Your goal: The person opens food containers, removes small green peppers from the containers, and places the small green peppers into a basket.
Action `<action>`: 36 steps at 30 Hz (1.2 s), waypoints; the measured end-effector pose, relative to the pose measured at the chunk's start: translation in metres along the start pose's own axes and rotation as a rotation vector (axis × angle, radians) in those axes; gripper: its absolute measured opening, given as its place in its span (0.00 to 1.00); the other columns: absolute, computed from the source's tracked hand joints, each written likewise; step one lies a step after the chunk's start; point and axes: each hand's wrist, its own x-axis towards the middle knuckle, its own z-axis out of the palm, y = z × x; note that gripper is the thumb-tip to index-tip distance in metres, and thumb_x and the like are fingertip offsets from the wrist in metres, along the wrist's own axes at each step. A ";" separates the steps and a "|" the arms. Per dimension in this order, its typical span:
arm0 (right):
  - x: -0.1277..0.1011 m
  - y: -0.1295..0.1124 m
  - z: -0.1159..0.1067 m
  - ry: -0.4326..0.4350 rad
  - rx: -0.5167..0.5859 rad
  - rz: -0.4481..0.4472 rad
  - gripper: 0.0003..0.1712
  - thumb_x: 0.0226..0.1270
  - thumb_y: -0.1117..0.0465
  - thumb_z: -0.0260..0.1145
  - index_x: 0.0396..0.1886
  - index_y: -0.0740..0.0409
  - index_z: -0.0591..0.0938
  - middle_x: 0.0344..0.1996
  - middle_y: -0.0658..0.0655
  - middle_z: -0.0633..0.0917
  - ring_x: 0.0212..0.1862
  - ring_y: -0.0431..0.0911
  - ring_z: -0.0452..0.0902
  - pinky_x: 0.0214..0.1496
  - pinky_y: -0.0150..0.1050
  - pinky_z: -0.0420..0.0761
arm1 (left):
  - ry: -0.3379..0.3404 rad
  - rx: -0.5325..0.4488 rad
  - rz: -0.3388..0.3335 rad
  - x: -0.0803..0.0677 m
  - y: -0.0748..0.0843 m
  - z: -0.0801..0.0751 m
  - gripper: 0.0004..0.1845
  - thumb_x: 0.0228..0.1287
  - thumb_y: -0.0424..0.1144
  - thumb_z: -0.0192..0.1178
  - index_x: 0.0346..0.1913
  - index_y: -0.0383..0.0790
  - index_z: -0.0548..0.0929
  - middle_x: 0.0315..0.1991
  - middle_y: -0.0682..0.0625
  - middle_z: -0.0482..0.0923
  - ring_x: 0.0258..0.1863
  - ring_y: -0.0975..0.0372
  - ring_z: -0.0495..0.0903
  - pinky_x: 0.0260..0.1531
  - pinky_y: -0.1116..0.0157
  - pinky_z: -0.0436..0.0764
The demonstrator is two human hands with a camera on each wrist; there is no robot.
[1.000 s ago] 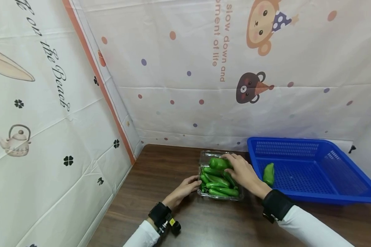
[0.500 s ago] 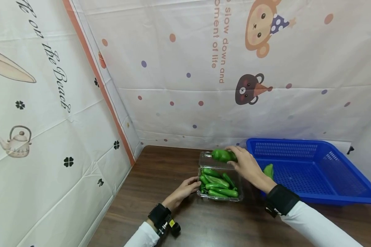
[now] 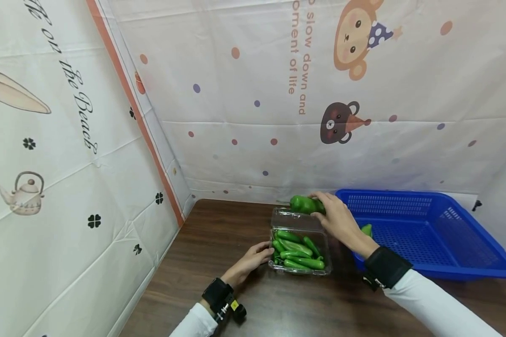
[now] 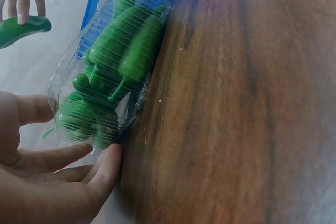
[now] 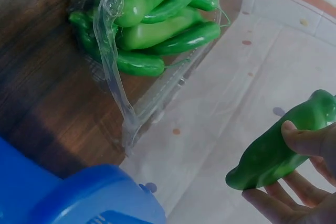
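My right hand point(image 3: 336, 216) pinches a large green pepper point(image 3: 302, 204) between thumb and fingers, holding it up above the raised lid end of a clear plastic clamshell box point(image 3: 300, 221). Its tapered tip shows free of the fingers on this pepper point(image 5: 273, 150) in the right wrist view. Several green peppers point(image 3: 296, 252) lie in the box, whose lid is folded back. My left hand point(image 3: 249, 260) touches the box's left side with its fingertips; in the left wrist view the fingers point(image 4: 52, 158) lie fairly straight against the box's end.
A blue plastic basket point(image 3: 426, 234) stands right of the box, with one green pepper point(image 3: 367, 230) partly hidden behind my right forearm. Brown wood-grain table point(image 3: 219, 224) lies under everything. A printed white cloth point(image 3: 236, 164) hangs behind and at the left.
My right hand has lifted the large pepper up out of the box, moving it away toward the back. My left hand has stayed at the box's left side.
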 end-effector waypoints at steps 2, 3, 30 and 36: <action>0.001 0.000 -0.002 0.006 0.001 -0.002 0.28 0.62 0.71 0.74 0.62 0.60 0.79 0.53 0.66 0.84 0.52 0.61 0.82 0.46 0.56 0.87 | 0.002 0.000 0.001 0.000 0.000 0.000 0.35 0.79 0.51 0.53 0.79 0.35 0.60 0.76 0.31 0.60 0.72 0.38 0.68 0.74 0.40 0.68; 0.001 0.000 -0.002 0.010 0.001 -0.003 0.28 0.62 0.71 0.74 0.62 0.60 0.79 0.53 0.67 0.84 0.53 0.61 0.82 0.46 0.57 0.87 | 0.003 -0.001 0.000 0.000 0.001 0.000 0.35 0.80 0.51 0.53 0.79 0.35 0.60 0.76 0.31 0.61 0.72 0.38 0.68 0.74 0.40 0.68; 0.009 0.008 -0.038 0.141 0.008 -0.021 0.27 0.63 0.73 0.73 0.61 0.64 0.79 0.51 0.71 0.84 0.51 0.66 0.82 0.48 0.63 0.85 | 0.006 -0.007 0.008 -0.001 0.000 0.001 0.35 0.80 0.50 0.53 0.79 0.34 0.61 0.76 0.31 0.61 0.72 0.38 0.69 0.74 0.41 0.70; 0.013 0.008 -0.051 0.176 0.005 -0.028 0.26 0.63 0.72 0.73 0.61 0.65 0.79 0.51 0.72 0.84 0.49 0.65 0.83 0.45 0.62 0.86 | 0.007 -0.006 0.004 0.000 -0.001 0.000 0.35 0.79 0.51 0.53 0.79 0.35 0.61 0.76 0.31 0.61 0.72 0.38 0.69 0.74 0.41 0.69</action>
